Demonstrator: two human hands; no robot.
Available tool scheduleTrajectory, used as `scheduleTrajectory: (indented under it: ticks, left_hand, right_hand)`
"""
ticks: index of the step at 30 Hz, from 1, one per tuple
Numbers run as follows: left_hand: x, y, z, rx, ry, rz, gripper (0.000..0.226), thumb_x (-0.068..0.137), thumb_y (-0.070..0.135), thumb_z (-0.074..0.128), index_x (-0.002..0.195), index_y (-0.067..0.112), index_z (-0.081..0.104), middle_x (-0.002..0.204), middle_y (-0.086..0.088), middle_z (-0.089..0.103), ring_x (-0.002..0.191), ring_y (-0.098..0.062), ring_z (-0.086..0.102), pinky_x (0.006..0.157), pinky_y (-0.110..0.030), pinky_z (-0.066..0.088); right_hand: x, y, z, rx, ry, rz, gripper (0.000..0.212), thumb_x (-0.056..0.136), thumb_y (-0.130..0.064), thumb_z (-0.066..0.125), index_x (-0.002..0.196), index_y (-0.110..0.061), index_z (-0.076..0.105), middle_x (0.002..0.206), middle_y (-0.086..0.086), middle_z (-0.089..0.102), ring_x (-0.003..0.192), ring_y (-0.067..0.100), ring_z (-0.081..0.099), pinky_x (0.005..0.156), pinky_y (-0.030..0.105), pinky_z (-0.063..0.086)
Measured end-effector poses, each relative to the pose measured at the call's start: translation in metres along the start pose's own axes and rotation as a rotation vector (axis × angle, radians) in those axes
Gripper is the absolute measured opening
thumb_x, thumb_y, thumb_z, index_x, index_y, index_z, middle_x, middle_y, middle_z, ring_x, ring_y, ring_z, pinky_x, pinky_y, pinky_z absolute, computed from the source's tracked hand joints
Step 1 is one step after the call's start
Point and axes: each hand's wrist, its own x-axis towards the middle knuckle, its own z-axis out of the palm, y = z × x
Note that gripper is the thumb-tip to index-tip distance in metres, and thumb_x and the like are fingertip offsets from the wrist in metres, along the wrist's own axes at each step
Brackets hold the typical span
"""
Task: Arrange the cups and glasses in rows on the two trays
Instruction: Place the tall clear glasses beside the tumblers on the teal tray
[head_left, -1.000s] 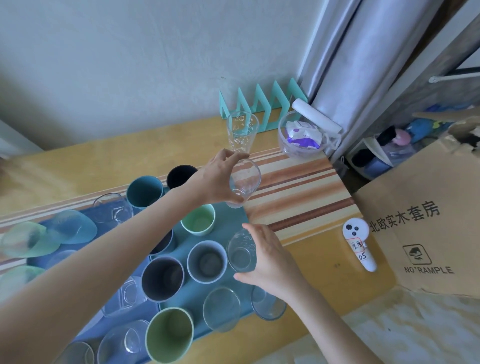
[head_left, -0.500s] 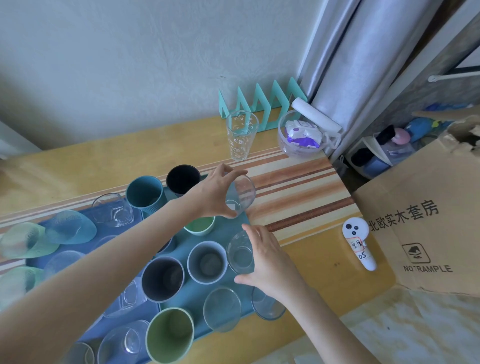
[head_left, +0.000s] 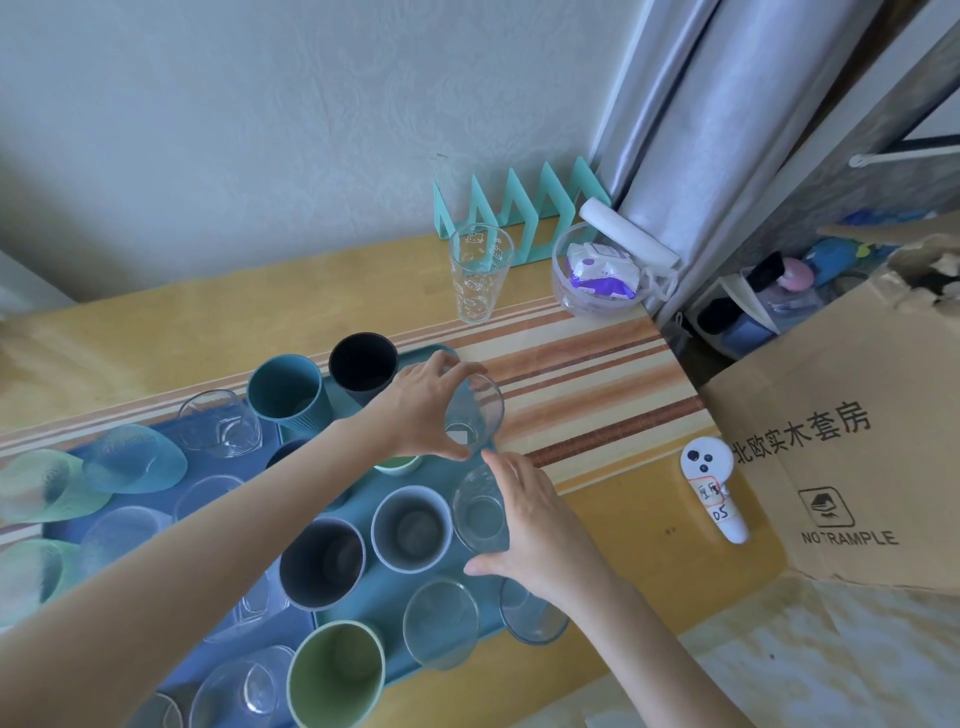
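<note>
The left hand (head_left: 421, 410) curls round a small clear glass (head_left: 475, 415), low over the far corner of the teal tray (head_left: 387, 592), likely to set it in line. Just nearer, the right hand (head_left: 530, 530) wraps a second glass (head_left: 480, 512) on the tray, maybe to keep the row straight. A tall printed glass (head_left: 480, 273) waits past the left hand, off the tray.

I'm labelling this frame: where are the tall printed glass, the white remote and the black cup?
tall printed glass (head_left: 480, 280): head view, middle of its side wall.
white remote (head_left: 710, 491): head view, on its paper label.
black cup (head_left: 362, 362): head view, its dark inside.
</note>
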Motion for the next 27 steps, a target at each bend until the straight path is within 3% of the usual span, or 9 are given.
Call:
scheduleTrajectory:
  ticks: [5,10,13,17,22,25,27]
  left_hand:
    - [-0.003,0.0,0.004,-0.014,0.027,-0.004,0.094,0.061,0.054,0.074,0.138,0.028,0.027,0.129,-0.005,0.039,0.114,-0.024,0.045,0.092,-0.031,0.035]
    - [-0.005,0.0,0.002,-0.023,-0.001,-0.003,0.1,0.06,0.056,0.075,0.141,0.028,0.023,0.13,-0.005,0.038,0.116,-0.023,0.043,0.095,-0.032,0.034]
    - [-0.006,0.0,0.0,-0.023,-0.047,-0.018,0.113,0.059,0.056,0.076,0.146,0.025,0.01,0.135,-0.006,0.035,0.12,-0.025,0.039,0.1,-0.033,0.029]
    - [-0.012,-0.002,-0.005,-0.013,-0.089,-0.015,0.121,0.061,0.054,0.076,0.148,0.022,-0.002,0.144,-0.006,0.027,0.132,-0.024,0.026,0.112,-0.039,0.012]
    - [-0.033,-0.019,-0.015,-0.088,-0.021,-0.089,0.103,0.068,0.047,0.075,0.147,0.022,0.014,0.146,-0.004,0.029,0.136,-0.021,0.024,0.114,-0.041,0.001]
    - [-0.05,-0.036,-0.018,-0.136,0.03,-0.128,0.089,0.07,0.042,0.075,0.143,0.021,0.029,0.143,-0.004,0.036,0.133,-0.024,0.03,0.114,-0.041,0.01]
    - [-0.06,-0.046,-0.02,-0.184,0.053,-0.15,0.087,0.065,0.057,0.065,0.139,0.021,0.035,0.141,-0.003,0.039,0.13,-0.023,0.034,0.111,-0.039,0.019]
  right_hand:
    - [0.002,-0.002,-0.013,0.178,-0.009,0.029,0.1,0.072,-0.06,0.065,0.148,-0.025,0.009,0.155,-0.003,0.013,0.142,0.014,0.016,0.115,0.032,0.023]
    - [0.025,0.001,-0.036,0.29,0.25,0.045,0.075,0.083,-0.046,0.062,0.143,-0.02,0.025,0.147,-0.004,0.03,0.136,0.011,0.027,0.111,0.028,0.026]
    - [0.049,0.001,-0.044,0.289,0.277,0.072,0.084,0.081,-0.04,0.066,0.146,-0.018,0.019,0.154,0.0,0.021,0.141,0.017,0.019,0.112,0.032,0.021]
    - [0.077,-0.003,-0.05,0.259,0.168,0.056,0.097,0.078,-0.032,0.072,0.149,-0.017,0.008,0.159,0.003,0.004,0.145,0.019,0.005,0.116,0.035,0.013]
    - [0.097,-0.009,-0.046,0.151,0.025,0.066,0.108,0.073,-0.029,0.076,0.15,-0.017,0.001,0.158,0.004,-0.006,0.145,0.024,0.004,0.115,0.039,0.017]
    - [0.101,-0.01,-0.041,0.126,-0.007,0.044,0.099,0.076,-0.023,0.073,0.149,-0.018,0.006,0.158,0.005,0.004,0.144,0.025,0.009,0.113,0.039,0.022]
    - [0.101,-0.01,-0.042,0.114,-0.012,0.033,0.09,0.079,-0.021,0.068,0.149,-0.017,0.012,0.158,0.005,0.006,0.144,0.024,0.011,0.113,0.038,0.022]
